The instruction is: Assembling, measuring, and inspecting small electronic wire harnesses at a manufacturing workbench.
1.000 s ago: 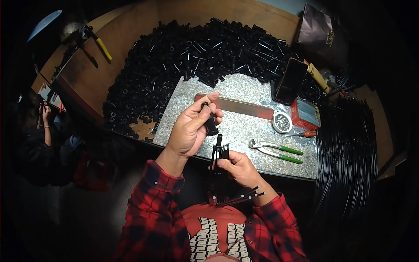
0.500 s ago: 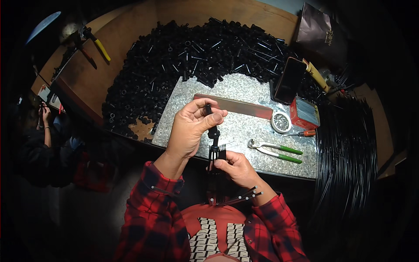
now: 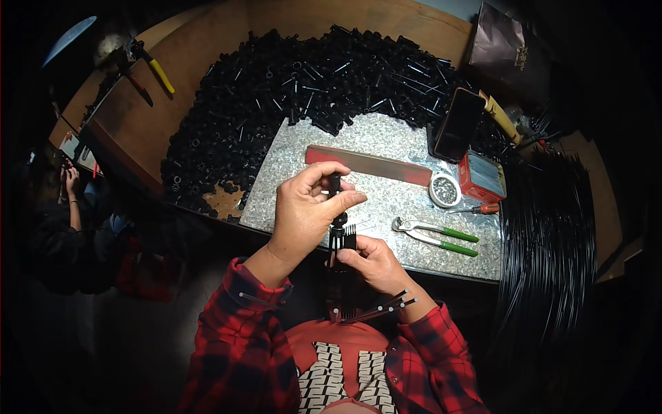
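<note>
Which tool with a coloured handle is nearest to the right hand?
The pincers with two green handles; the orange-handled screwdriver lies farther from the right hand, beside the red box.

This looks like a workshop, shown by the speckled grey tabletop point(image 3: 386, 138) backed by brown wooden boards point(image 3: 214, 41), the broad heap of small black parts point(image 3: 303, 76), the metal pincers with green handles point(image 3: 434, 236) and the bundle of long thin black rods point(image 3: 548, 248).
</note>
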Available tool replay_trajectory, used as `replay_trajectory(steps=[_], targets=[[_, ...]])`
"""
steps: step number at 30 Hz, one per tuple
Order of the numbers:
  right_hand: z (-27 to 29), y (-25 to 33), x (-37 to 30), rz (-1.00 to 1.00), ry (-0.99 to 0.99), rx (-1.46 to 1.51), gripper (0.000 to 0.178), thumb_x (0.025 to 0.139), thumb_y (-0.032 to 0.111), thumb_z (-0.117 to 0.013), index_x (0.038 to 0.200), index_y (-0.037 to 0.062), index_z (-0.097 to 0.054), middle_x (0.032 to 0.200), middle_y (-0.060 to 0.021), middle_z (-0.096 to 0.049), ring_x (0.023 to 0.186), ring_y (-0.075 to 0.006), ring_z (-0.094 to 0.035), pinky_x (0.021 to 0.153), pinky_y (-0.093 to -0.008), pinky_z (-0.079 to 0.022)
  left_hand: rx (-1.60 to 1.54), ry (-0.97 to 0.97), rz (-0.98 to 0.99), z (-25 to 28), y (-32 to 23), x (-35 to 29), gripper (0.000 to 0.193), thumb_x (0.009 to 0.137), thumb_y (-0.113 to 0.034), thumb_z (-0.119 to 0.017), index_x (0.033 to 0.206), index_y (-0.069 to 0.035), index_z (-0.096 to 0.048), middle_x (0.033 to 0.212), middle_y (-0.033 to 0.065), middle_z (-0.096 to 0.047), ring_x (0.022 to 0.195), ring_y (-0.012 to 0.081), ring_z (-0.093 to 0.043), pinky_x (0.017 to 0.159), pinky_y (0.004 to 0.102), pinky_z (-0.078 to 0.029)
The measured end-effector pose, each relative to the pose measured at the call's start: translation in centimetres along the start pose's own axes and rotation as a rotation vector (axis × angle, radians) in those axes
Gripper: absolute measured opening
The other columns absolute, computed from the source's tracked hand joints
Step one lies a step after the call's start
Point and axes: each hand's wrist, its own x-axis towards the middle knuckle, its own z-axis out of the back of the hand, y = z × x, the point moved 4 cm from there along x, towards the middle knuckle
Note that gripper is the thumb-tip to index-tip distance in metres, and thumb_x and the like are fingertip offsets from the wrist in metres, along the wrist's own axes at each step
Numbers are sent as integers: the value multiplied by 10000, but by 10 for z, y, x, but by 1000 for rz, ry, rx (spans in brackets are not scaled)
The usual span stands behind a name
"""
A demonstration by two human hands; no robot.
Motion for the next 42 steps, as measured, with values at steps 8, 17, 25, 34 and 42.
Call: replay_trajectory(steps=[8, 17, 25, 34, 42], targets=[[1, 2, -1, -34, -6, 3, 198, 921, 179, -580, 937, -12, -628, 865, -39, -652, 809, -102, -595, 757, -252, -475, 1, 20, -2, 7, 2, -12, 525, 878, -194, -658, 1278, 75, -450, 1091, 168, -592, 954, 170, -603, 799, 249, -500], [0, 4, -3, -7, -30, 18, 197, 923, 184, -583, 955, -6, -625, 873, -31, -647, 811, -95, -589, 754, -240, -467, -298, -7, 130, 17, 71, -67, 640, 954, -374, -488, 1381, 60, -291, 1269, 173, -491, 1189, 221, -476, 1020, 334, -351], [2, -1, -3, 37, -87, -14, 173, 912, 168, -604, 960, 3, -625, 857, 6, -625, 748, -47, -534, 669, -206, -434, -282, 75, 180, -13, 62, -69, 438, 1001, -339, -400, 1242, 4, -529, 985, -9, -616, 806, 25, -529, 675, 161, -406], [6, 19, -18, -124, -166, -247, 134, 884, 142, -636, 913, 11, -633, 717, 32, -580, 646, -30, -504, 562, -200, -404, -558, 65, 345, -11, 68, -72, 437, 1009, -286, -346, 1263, 60, -431, 1088, 182, -617, 1041, 242, -601, 918, 329, -465], [42, 96, -20, 157, -368, -564, 121, 889, 94, -580, 891, -24, -606, 824, -58, -652, 698, -78, -563, 620, -230, -453, -664, 137, 311, -12, 65, -74, 499, 1007, -332, -308, 1315, 56, -374, 994, 132, -587, 911, 240, -620, 773, 338, -511]])
